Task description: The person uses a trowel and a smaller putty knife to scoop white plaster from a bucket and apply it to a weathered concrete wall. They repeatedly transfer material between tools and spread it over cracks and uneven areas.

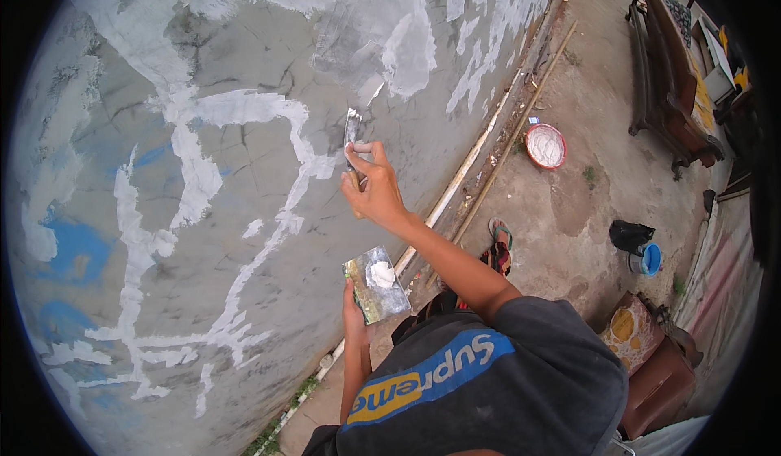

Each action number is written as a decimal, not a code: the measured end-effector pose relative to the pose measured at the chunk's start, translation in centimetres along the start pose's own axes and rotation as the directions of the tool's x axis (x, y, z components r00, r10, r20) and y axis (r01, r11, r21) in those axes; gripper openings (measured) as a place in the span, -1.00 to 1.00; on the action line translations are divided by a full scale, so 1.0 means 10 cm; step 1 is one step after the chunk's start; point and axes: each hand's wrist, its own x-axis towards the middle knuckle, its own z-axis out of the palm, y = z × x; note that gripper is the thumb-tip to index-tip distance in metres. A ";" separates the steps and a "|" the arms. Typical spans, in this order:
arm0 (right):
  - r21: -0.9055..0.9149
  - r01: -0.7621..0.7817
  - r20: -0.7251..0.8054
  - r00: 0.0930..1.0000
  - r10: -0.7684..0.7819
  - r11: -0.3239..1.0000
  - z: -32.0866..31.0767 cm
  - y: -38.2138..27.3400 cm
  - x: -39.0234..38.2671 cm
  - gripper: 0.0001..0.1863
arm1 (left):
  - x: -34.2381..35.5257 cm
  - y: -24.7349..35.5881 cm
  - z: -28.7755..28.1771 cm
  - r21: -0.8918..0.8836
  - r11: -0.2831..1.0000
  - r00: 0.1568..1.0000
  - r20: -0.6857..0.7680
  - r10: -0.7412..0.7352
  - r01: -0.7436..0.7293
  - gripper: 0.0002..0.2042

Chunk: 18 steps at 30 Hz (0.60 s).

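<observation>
My right hand (373, 181) is closed on a putty knife (352, 126) with a wooden handle; white paste sits near the tip of its metal blade, held at the grey wall (228, 155). The wall carries irregular white filler streaks (187, 163) and blue paint patches (73, 244). Lower down, my left hand (355, 318) grips a flat rectangular board (366, 293) with a lump of white paste (381, 274) on it. Whether the blade touches the wall I cannot tell.
On the concrete ground (569, 212) stand a red basin of white paste (545, 146) and a blue bucket (647, 260) beside a black bag (630, 236). A long pole (521, 130) lies along the wall's foot. Dark wooden furniture (675, 90) and brown upholstered pieces (655, 379) line the right.
</observation>
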 end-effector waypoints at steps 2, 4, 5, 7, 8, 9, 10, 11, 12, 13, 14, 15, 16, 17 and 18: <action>0.046 -0.021 0.125 0.992 0.015 0.999 -0.21 0.01 -0.06 -0.54 | 0.01 -0.02 -0.04 -0.015 1.000 1.000 -0.006 0.014 -0.015 -0.51; 0.136 -0.064 0.262 0.965 0.026 0.989 -0.53 0.09 -0.03 -0.54 | 0.01 -0.01 -0.02 -0.022 0.999 0.999 0.005 0.037 -0.037 -0.51; 0.160 -0.083 0.163 0.985 0.057 0.984 -0.66 0.10 0.07 -0.54 | -0.02 0.03 0.02 -0.019 0.999 0.999 0.016 0.047 -0.047 -0.51; 0.154 -0.111 0.017 0.994 0.110 0.982 -0.88 0.17 0.33 -0.55 | -0.03 0.02 0.03 -0.001 0.999 0.999 0.019 0.045 -0.045 -0.51; 0.130 -0.109 -0.019 0.993 0.113 0.985 -0.95 0.21 0.48 -0.55 | -0.01 -0.01 0.02 0.009 0.999 0.999 0.009 0.053 -0.053 -0.51; 0.109 -0.106 -0.051 0.992 0.112 0.988 -0.96 0.23 0.55 -0.55 | -0.01 -0.03 0.00 0.019 0.998 0.998 -0.003 0.065 -0.065 -0.51; 0.084 -0.076 -0.031 0.996 0.079 0.994 -0.93 0.24 0.57 -0.54 | -0.02 -0.06 -0.01 0.014 0.998 0.998 -0.023 0.065 -0.065 -0.51; 0.060 -0.046 -0.011 0.999 0.047 0.997 -0.88 0.25 0.59 -0.54 | -0.03 -0.08 -0.01 0.010 0.998 0.997 -0.042 0.065 -0.065 -0.51; 0.033 -0.021 0.009 1.000 0.021 0.999 -0.84 0.24 0.58 -0.53 | -0.04 -0.11 -0.01 0.005 0.998 0.996 -0.063 0.057 -0.057 -0.51; 0.036 -0.032 -0.009 0.999 0.032 0.999 -0.79 0.23 0.56 -0.53 | -0.05 -0.10 -0.02 0.001 0.999 0.997 -0.063 0.049 -0.049 -0.51; 0.040 -0.042 -0.029 0.999 0.043 0.998 -0.72 0.19 0.53 -0.54 | -0.04 -0.09 -0.01 -0.002 0.999 0.997 -0.062 0.040 -0.040 -0.51; 0.043 -0.053 -0.044 0.998 0.055 0.998 -0.65 0.14 0.48 -0.54 | -0.05 -0.09 -0.01 -0.008 0.999 0.997 -0.064 0.032 -0.033 -0.51; 0.057 -0.053 0.004 0.999 0.053 0.997 -0.58 0.08 0.39 -0.54 | -0.05 -0.09 -0.02 -0.009 1.000 0.998 -0.063 0.026 -0.027 -0.51; 0.070 -0.054 0.051 0.997 0.051 0.996 -0.51 0.02 0.26 -0.54 | -0.04 -0.09 -0.04 -0.009 1.000 0.998 -0.061 0.020 -0.020 -0.51; 0.082 -0.055 0.101 0.994 0.046 0.995 -0.47 -0.04 0.15 -0.55 | -0.05 -0.09 -0.04 -0.012 1.000 0.998 -0.059 0.014 -0.015 -0.51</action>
